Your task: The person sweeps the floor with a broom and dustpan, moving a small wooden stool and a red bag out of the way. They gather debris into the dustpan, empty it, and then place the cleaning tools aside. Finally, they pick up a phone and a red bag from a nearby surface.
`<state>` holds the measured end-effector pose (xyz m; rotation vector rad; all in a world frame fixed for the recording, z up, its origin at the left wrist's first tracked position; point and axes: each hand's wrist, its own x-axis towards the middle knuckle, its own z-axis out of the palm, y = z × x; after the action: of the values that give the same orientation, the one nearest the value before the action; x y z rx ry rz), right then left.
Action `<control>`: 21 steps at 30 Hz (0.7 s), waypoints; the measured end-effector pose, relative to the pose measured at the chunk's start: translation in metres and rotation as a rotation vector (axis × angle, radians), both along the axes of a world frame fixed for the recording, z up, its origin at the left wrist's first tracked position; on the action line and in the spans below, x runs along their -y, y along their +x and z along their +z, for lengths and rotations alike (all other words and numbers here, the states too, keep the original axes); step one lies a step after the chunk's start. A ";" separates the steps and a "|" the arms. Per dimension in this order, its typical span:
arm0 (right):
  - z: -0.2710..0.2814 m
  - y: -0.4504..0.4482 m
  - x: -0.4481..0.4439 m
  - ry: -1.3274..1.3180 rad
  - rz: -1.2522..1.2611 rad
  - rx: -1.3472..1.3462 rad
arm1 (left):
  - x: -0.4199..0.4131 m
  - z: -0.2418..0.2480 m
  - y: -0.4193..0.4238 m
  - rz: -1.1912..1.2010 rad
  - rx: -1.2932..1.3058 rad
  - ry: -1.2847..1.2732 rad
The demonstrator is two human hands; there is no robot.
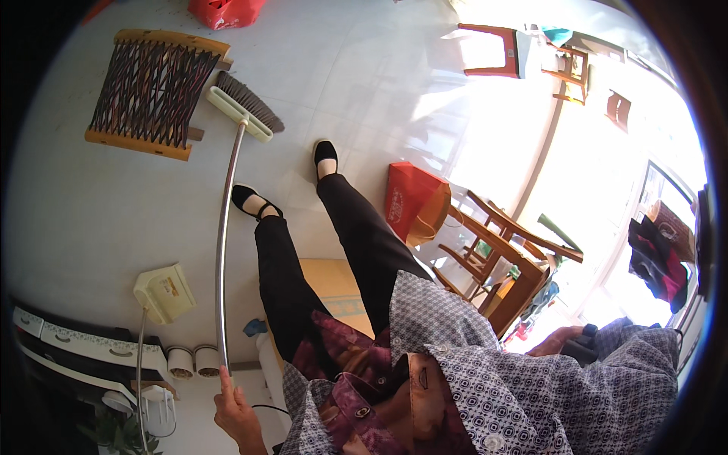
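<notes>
My left hand (236,406) is closed around the upper end of a metal broom handle (222,256), index finger stretched along it. The handle runs forward to the pale plastic broom head (242,111), whose grey bristles (250,99) rest on the floor ahead of my feet. Just left of the bristles is a low wooden stool (151,94) with a dark corded seat. At the far right, my right hand (554,341) hangs beside my body, a dark band on its wrist. Its fingers are partly hidden and washed out by glare, so its grip cannot be made out.
A long-handled dustpan (165,293) stands at left near a white-drawered cabinet (102,344). Right of my legs are a red paper bag (415,199) and wooden chairs (500,250). A cardboard box (335,290) lies behind my feet. Another red bag (227,14) sits farther ahead.
</notes>
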<state>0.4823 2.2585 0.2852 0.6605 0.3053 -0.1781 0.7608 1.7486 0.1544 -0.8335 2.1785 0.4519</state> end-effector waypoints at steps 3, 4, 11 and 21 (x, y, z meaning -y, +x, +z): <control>0.011 0.005 0.009 -0.030 -0.036 0.001 | 0.001 0.001 -0.001 -0.005 0.011 -0.005; 0.013 0.005 0.011 -0.040 -0.044 0.003 | 0.001 0.001 -0.001 0.001 0.015 -0.001; 0.020 0.004 0.021 -0.065 -0.043 -0.009 | 0.004 -0.002 -0.003 -0.006 0.018 0.004; 0.019 0.004 0.031 -0.109 -0.056 -0.021 | 0.003 -0.003 -0.008 0.045 0.096 -0.004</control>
<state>0.4864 2.2274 0.3042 0.5602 0.2959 -0.2534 0.7523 1.7461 0.1519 -0.8894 2.0764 0.4215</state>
